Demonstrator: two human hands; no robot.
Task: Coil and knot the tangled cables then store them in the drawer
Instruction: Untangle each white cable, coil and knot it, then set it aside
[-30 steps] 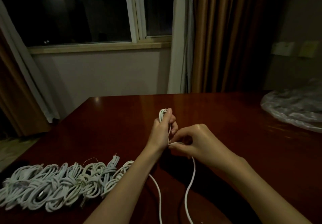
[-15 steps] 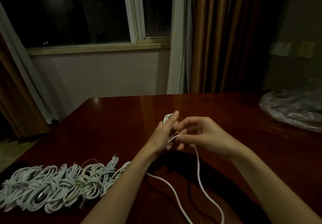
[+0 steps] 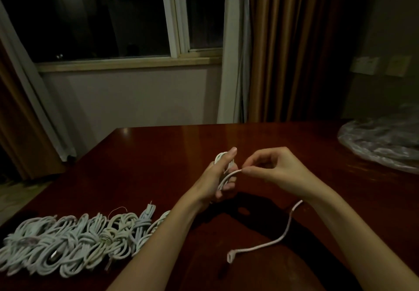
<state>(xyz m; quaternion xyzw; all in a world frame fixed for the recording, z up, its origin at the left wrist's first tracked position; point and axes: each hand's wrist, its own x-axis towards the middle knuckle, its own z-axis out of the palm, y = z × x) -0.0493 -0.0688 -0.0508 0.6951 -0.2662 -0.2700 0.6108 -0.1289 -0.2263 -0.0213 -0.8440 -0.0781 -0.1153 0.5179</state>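
Note:
My left hand (image 3: 218,177) grips a small coil of white cable (image 3: 221,157) above the dark red table (image 3: 145,161), thumb raised along the loops. My right hand (image 3: 278,169) pinches the same cable between thumb and fingertips just right of the coil. From there the loose tail (image 3: 281,237) passes behind my right wrist and lies on the table, its end (image 3: 230,256) pointing toward me. A row of several knotted white cable bundles (image 3: 68,243) lies at the table's near left. No drawer is in view.
A crumpled clear plastic bag (image 3: 383,143) sits at the table's right edge. Beyond the table's far edge are a wall under a dark window (image 3: 102,19) and brown curtains (image 3: 294,48). The table's left corner drops off toward the floor.
My right hand moved right and up, drawing the cable across the coil. The loose tail has shortened and its end slid onto the table in front of me.

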